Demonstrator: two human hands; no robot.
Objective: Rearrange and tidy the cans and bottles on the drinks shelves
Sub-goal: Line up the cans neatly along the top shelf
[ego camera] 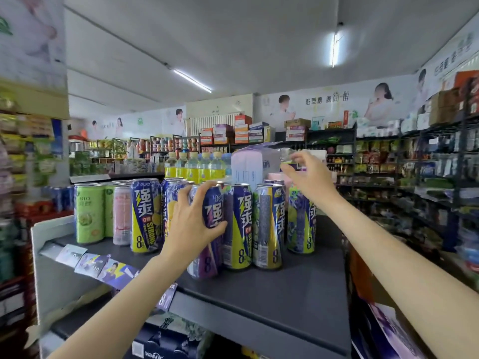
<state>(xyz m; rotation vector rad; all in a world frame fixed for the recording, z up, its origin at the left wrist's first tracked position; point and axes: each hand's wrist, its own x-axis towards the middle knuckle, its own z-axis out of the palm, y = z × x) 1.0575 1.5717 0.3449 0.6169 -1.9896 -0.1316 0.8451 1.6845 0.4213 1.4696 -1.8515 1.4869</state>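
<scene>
Several tall blue-and-yellow cans stand in a row on the dark top shelf [285, 294]. My left hand [193, 224] grips one blue can [212, 216] near the middle of the row, fingers wrapped round its upper half. My right hand [308, 174] is raised behind the rightmost can [302, 221] and pinches a can with a green and purple rim [286, 158], held up in the air and blurred. Two more blue cans [237, 229] [269, 226] stand between my hands. A green can [89, 213] and a pink can [121, 216] stand at the left end.
Yellow-labelled bottles [194, 168] and a pale cardboard box [251, 164] stand behind the cans. Price tags [103, 268] hang along the shelf's front left edge. Stocked shelves [427, 164] line the right wall, and a dark box [160, 345] sits on the shelf below.
</scene>
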